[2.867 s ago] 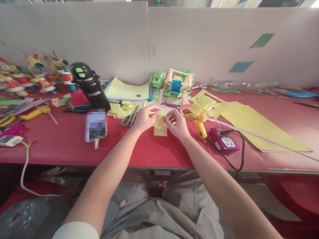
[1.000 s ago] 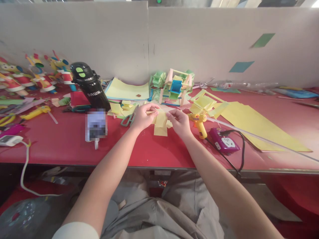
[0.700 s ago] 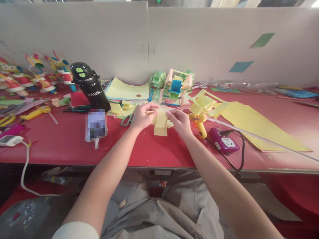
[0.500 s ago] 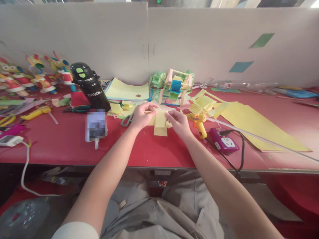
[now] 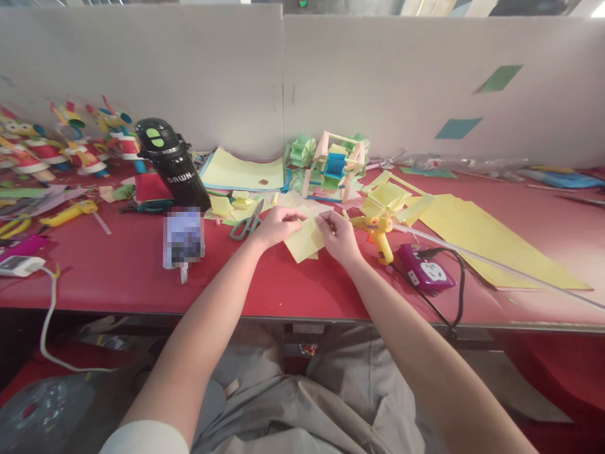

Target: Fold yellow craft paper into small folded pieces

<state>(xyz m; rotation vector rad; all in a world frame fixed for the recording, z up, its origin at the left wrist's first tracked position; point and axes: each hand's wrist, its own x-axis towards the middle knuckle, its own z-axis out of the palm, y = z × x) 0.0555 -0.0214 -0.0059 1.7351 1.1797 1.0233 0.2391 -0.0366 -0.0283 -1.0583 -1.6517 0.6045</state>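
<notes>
Between my hands a pale yellow paper sheet (image 5: 305,242) lies tilted, one corner toward the table's front edge. My left hand (image 5: 282,227) pinches its upper left part with fingers closed. On the other side, my right hand (image 5: 338,234) holds the upper right edge between thumb and fingers. Part of another yellow piece shows beneath the sheet. Grey-green scissors (image 5: 246,228) lie just left of my left hand. A yellow glue gun (image 5: 379,236) rests right of my right hand. Behind them stands a paper-and-stick model (image 5: 334,165) with blue and green folded parts.
A black bottle (image 5: 174,167) stands at the left behind a blurred-out device (image 5: 183,239). At right are a purple power socket (image 5: 428,270) with a black cable and a large yellow sheet (image 5: 491,243). Paper figures (image 5: 123,142) stand far left, against the partition (image 5: 189,69).
The paper between my hands has turned and now shows as a wider, tilted sheet instead of a narrow upright strip. My left hand has lowered slightly, and the thin stick-like piece at its fingers no longer shows.
</notes>
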